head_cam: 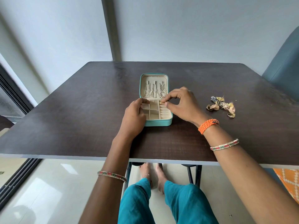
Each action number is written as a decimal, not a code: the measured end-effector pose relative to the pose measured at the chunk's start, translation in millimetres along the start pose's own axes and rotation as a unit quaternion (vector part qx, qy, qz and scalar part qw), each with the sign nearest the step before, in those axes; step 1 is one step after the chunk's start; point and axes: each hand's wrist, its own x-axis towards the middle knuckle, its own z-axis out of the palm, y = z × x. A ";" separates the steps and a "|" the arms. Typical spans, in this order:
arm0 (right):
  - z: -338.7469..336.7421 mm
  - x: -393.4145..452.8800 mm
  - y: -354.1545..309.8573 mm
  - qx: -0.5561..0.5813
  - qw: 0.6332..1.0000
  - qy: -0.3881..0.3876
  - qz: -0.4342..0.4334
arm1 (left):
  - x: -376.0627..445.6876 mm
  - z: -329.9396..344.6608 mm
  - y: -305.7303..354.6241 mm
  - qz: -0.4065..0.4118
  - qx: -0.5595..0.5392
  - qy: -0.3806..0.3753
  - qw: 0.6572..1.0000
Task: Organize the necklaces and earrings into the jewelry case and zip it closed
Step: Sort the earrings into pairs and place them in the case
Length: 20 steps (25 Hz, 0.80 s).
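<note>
Open teal jewelry case [168,122] at the centre of a dark table [64,110], lid laid back with three necklaces [154,90] hanging inside it. The right hand [181,105], wrist raised, pinches a small gold earring [161,102] between thumb and forefinger above the tray's right-hand slots. The left hand [134,117] rests on the tray's left edge, fingers curled over its rim. Loose earrings [222,106] lie well to the right.

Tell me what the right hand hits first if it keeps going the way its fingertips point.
Probably the left hand. The right hand pinches a small gold earring over the jewelry case, fingertips pointing left; depth is unclear.
</note>
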 end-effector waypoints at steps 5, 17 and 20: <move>-2.9 -3.7 2.2 -0.054 0.998 0.008 -0.018 | 0.6 0.4 -0.9 0.003 -0.006 0.000 1.000; -18.0 -2.9 -0.1 -0.014 0.985 0.160 -0.060 | 0.9 0.8 -2.0 0.008 -0.007 0.002 1.000; -31.1 -7.1 -3.5 0.055 0.970 0.235 -0.034 | 1.2 0.5 -1.1 0.049 0.002 0.028 0.998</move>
